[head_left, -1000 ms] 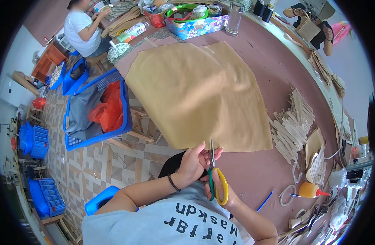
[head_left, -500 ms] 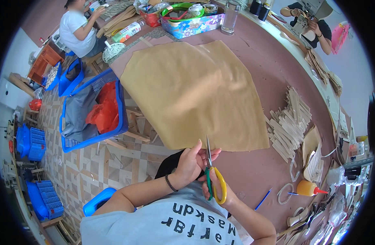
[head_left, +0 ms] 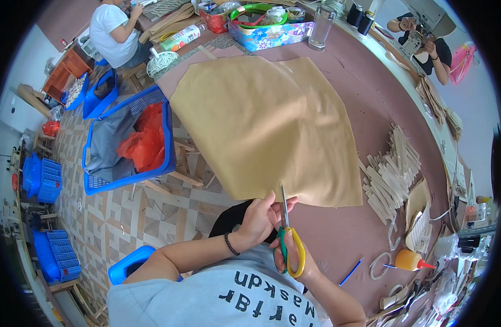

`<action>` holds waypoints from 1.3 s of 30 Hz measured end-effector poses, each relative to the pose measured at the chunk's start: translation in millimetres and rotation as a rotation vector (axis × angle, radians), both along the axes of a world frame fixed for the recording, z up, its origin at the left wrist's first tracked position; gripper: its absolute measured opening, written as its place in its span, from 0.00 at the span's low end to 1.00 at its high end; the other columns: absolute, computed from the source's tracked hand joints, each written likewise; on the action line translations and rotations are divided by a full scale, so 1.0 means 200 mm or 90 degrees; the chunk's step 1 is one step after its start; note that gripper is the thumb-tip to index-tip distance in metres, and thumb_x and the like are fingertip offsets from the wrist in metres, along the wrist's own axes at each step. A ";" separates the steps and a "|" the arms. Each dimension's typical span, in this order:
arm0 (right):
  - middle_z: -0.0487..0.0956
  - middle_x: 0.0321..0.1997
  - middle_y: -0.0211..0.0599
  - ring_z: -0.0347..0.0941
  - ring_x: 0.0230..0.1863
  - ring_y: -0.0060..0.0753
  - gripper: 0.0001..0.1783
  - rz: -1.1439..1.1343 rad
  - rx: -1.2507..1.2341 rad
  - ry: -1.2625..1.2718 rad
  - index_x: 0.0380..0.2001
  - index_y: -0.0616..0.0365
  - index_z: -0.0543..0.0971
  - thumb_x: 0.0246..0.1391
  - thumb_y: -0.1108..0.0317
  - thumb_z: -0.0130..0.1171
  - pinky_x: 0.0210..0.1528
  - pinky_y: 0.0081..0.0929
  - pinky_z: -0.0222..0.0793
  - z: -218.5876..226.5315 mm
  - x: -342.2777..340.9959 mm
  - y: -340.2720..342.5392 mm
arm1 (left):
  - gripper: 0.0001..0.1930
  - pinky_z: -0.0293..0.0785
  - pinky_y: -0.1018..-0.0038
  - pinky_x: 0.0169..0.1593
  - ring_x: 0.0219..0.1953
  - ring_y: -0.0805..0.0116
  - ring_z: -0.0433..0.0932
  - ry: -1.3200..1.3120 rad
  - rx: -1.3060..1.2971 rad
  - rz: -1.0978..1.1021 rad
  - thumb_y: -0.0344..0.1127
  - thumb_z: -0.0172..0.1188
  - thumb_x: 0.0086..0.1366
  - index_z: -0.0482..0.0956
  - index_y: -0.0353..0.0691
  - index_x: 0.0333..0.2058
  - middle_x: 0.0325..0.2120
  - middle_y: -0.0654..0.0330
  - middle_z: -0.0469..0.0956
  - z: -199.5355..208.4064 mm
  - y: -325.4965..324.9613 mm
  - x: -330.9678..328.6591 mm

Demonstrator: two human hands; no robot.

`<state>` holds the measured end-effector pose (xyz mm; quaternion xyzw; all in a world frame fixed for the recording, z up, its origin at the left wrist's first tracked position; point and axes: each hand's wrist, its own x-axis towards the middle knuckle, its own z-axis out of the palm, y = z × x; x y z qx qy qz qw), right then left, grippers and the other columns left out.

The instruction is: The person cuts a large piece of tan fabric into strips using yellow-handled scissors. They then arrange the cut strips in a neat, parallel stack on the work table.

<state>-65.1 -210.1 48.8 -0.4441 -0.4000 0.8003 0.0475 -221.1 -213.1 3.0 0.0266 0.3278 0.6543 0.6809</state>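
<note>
The right hand [head_left: 309, 265] grasps a pair of scissors [head_left: 285, 214] with yellow and green handles, its fingers closed about the loops, blades pointing away from the body. The scissors lie at the near edge of a large tan sheet [head_left: 267, 125], their tip over its surface. Beside the blades is the left hand [head_left: 257, 219], thumb raised and fingertips reaching past the metal to that edge — whether they grip the sheet or merely touch it, I cannot tell. The sheet spreads, gently rippled, across a brownish-pink table [head_left: 337, 234]. To its right lies a heap of pale strips [head_left: 391, 171], with a blue pen [head_left: 352, 271] and a yellow bottle [head_left: 407, 260] nearer the person. Left of the sheet stands a blue basket [head_left: 167, 136] holding a red plastic bag [head_left: 145, 140] and grey material [head_left: 109, 144].
</note>
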 end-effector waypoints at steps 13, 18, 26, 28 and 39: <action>0.69 0.13 0.35 0.63 0.13 0.28 0.37 -0.015 -0.054 0.066 0.35 0.62 0.74 0.69 0.37 0.30 0.18 0.24 0.63 0.02 -0.09 0.13 | 0.28 0.62 0.67 0.64 0.68 0.55 0.61 0.157 0.035 -0.062 0.46 0.33 0.78 0.67 0.21 0.54 0.59 0.34 0.67 -0.09 -0.07 -0.02; 0.69 0.15 0.36 0.63 0.14 0.28 0.37 -0.037 -0.035 0.103 0.36 0.62 0.74 0.69 0.36 0.31 0.20 0.24 0.63 0.04 -0.12 0.15 | 0.27 0.67 0.70 0.61 0.63 0.59 0.68 0.174 0.039 -0.082 0.45 0.34 0.78 0.68 0.21 0.53 0.59 0.37 0.68 -0.03 -0.08 -0.01; 0.69 0.15 0.33 0.63 0.14 0.26 0.35 -0.042 -0.053 0.095 0.37 0.59 0.71 0.68 0.36 0.32 0.21 0.22 0.63 0.12 -0.18 0.23 | 0.22 0.80 0.67 0.36 0.28 0.61 0.79 0.165 0.095 0.018 0.43 0.34 0.78 0.65 0.29 0.57 0.33 0.48 0.78 -0.19 -0.10 0.06; 0.69 0.15 0.34 0.62 0.14 0.26 0.34 -0.064 -0.078 0.133 0.37 0.59 0.71 0.69 0.36 0.32 0.20 0.23 0.62 0.09 -0.19 0.26 | 0.22 0.80 0.65 0.33 0.26 0.61 0.78 0.054 0.200 -0.093 0.42 0.34 0.78 0.65 0.30 0.57 0.30 0.50 0.77 -0.13 -0.13 -0.02; 0.69 0.15 0.35 0.64 0.16 0.32 0.42 -0.019 -0.089 0.093 0.35 0.62 0.74 0.60 0.26 0.39 0.21 0.28 0.62 0.06 -0.35 0.56 | 0.22 0.65 0.60 0.62 0.54 0.63 0.72 0.104 0.186 0.034 0.40 0.40 0.76 0.59 0.36 0.63 0.50 0.59 0.71 -0.17 -0.11 0.01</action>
